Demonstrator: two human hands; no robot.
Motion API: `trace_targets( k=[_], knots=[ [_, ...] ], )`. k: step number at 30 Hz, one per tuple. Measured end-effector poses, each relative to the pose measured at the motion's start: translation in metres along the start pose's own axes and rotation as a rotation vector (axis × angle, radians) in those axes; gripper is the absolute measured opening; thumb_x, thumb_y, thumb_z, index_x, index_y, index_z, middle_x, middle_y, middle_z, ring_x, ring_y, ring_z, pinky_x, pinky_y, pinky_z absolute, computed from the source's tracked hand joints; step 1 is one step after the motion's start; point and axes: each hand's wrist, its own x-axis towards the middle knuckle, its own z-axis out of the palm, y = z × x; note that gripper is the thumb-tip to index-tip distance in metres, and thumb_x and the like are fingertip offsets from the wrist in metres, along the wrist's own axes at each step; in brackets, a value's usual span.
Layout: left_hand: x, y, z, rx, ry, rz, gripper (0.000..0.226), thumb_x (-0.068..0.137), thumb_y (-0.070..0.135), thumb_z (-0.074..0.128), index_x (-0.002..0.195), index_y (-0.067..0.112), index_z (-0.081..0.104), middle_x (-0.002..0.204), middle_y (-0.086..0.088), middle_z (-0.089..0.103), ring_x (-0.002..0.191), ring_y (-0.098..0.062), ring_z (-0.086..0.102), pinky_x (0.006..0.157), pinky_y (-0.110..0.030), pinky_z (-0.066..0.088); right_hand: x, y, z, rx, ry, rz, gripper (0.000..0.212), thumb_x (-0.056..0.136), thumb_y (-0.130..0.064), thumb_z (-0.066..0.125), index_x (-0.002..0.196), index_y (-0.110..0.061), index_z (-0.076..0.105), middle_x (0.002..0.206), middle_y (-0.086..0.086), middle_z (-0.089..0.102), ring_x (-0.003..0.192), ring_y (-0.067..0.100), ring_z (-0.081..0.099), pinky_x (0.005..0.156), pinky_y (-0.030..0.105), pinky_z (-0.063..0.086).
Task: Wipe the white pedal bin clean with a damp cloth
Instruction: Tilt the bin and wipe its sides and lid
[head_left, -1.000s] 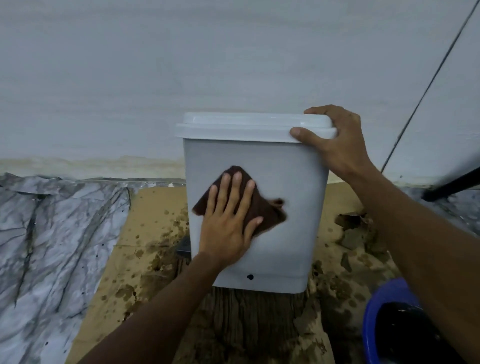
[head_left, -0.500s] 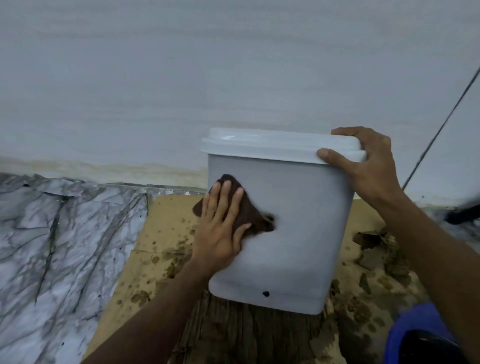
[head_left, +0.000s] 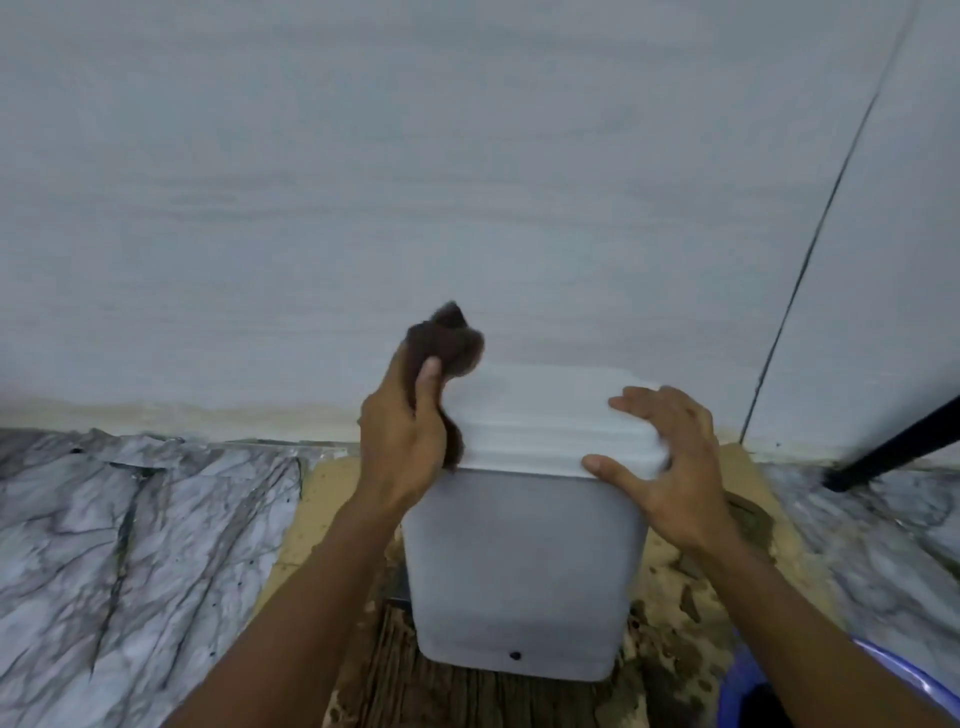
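Note:
The white pedal bin (head_left: 519, 571) stands upright on a wooden block, its lid (head_left: 535, 415) closed. My left hand (head_left: 405, 441) grips a bunched dark brown cloth (head_left: 449, 340) at the lid's left edge; part of the cloth sticks up above my fingers and part hangs below against the lid's rim. My right hand (head_left: 670, 462) holds the lid's right front corner, thumb on the rim and fingers spread over the top. A small dark hole shows low on the bin's front.
A wet, stained cardboard sheet (head_left: 311, 519) lies under the wooden block (head_left: 415, 686). Marble-patterned floor (head_left: 130, 545) spreads left and right. A blue bucket (head_left: 779, 691) sits at the lower right. A black leg (head_left: 893, 447) slants in at right. A white wall stands close behind.
My left hand lifted the cloth off the bin's front face up to the lid's left edge, bunching it. My right hand stayed on the lid's right corner. The view tilted.

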Motion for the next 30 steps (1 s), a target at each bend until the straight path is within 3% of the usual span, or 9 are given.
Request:
trace_targets(
  k=[3, 7, 10, 15, 18, 20, 23, 28, 30],
  knots=[
    [0.006, 0.009, 0.0, 0.486, -0.492, 0.298, 0.033, 0.107, 0.048, 0.037, 0.132, 0.045, 0.057, 0.119, 0.018, 0.064, 0.111, -0.006, 0.058, 0.094, -0.027, 0.043, -0.018, -0.011, -0.011, -0.051, -0.042, 0.021, 0.074, 0.066, -0.084, 0.062, 0.124, -0.038, 0.062, 0.14, -0.021, 0.052, 0.143, 0.015, 0.032, 0.115, 0.053, 0.033],
    [0.004, 0.013, -0.003, 0.67, -0.756, 0.27, 0.055, 0.104, 0.06, 0.027, 0.149, 0.032, 0.041, 0.145, 0.007, 0.047, 0.138, -0.018, 0.04, 0.112, -0.039, 0.032, -0.049, -0.026, -0.024, -0.183, -0.068, -0.073, 0.077, 0.067, -0.083, 0.064, 0.126, -0.034, 0.063, 0.143, -0.016, 0.052, 0.143, 0.018, 0.034, 0.116, 0.05, 0.033],
    [-0.006, 0.012, -0.009, 0.739, -0.753, 0.214, 0.072, 0.101, 0.068, 0.023, 0.16, 0.026, 0.024, 0.165, 0.003, 0.026, 0.153, -0.019, 0.018, 0.123, -0.04, 0.017, -0.065, -0.043, -0.032, -0.302, -0.11, -0.082, 0.082, 0.063, -0.085, 0.062, 0.123, -0.03, 0.067, 0.14, -0.008, 0.057, 0.138, 0.024, 0.042, 0.114, 0.05, 0.035],
    [-0.018, 0.019, -0.016, 0.752, -0.726, 0.165, 0.076, 0.098, 0.072, 0.02, 0.161, 0.03, 0.018, 0.169, 0.003, 0.016, 0.156, -0.019, 0.007, 0.126, -0.042, 0.008, -0.056, -0.074, -0.047, -0.601, -0.355, -0.044, 0.094, 0.061, -0.087, 0.051, 0.133, -0.028, 0.059, 0.144, -0.004, 0.053, 0.137, 0.025, 0.041, 0.11, 0.049, 0.04],
    [-0.014, 0.021, -0.014, 0.763, -0.747, 0.114, 0.077, 0.097, 0.074, 0.02, 0.162, 0.031, 0.017, 0.17, 0.001, 0.014, 0.157, -0.021, 0.006, 0.126, -0.044, 0.006, -0.05, -0.083, -0.046, -0.684, -0.486, 0.006, 0.098, 0.065, -0.086, 0.053, 0.148, -0.036, 0.039, 0.156, -0.006, 0.037, 0.146, 0.023, 0.027, 0.117, 0.047, 0.031],
    [-0.009, 0.02, -0.012, 0.761, -0.749, 0.081, 0.079, 0.095, 0.076, 0.021, 0.161, 0.032, 0.018, 0.169, 0.0, 0.016, 0.157, -0.022, 0.007, 0.126, -0.045, 0.005, -0.048, -0.083, -0.046, -0.722, -0.515, 0.022, 0.102, 0.064, -0.091, 0.043, 0.153, -0.041, 0.028, 0.159, -0.007, 0.032, 0.148, 0.023, 0.021, 0.12, 0.045, 0.027],
    [0.0, 0.019, -0.008, 0.781, -0.758, 0.067, 0.081, 0.093, 0.079, 0.021, 0.16, 0.033, 0.021, 0.167, 0.0, 0.023, 0.154, -0.023, 0.014, 0.125, -0.046, 0.008, -0.047, -0.083, -0.048, -0.739, -0.485, 0.011, 0.108, 0.056, -0.095, 0.024, 0.151, -0.045, 0.032, 0.158, -0.008, 0.035, 0.147, 0.022, 0.022, 0.118, 0.044, 0.03],
    [0.007, 0.02, -0.006, 0.769, -0.729, 0.05, 0.078, 0.094, 0.078, 0.026, 0.158, 0.033, 0.028, 0.161, -0.001, 0.034, 0.148, -0.024, 0.027, 0.123, -0.046, 0.014, -0.041, -0.092, -0.041, -0.673, -0.443, 0.08, 0.113, 0.048, -0.095, 0.034, 0.147, -0.041, 0.043, 0.155, -0.006, 0.037, 0.146, 0.024, 0.023, 0.115, 0.049, 0.032],
    [0.006, 0.019, -0.004, 0.764, -0.709, 0.053, 0.079, 0.093, 0.079, 0.028, 0.157, 0.033, 0.03, 0.161, -0.001, 0.035, 0.148, -0.024, 0.027, 0.123, -0.046, 0.015, -0.036, -0.094, -0.039, -0.656, -0.471, 0.118, 0.116, 0.045, -0.096, 0.039, 0.148, -0.043, 0.04, 0.16, -0.006, 0.029, 0.15, 0.024, 0.015, 0.116, 0.052, 0.03]
  ],
)
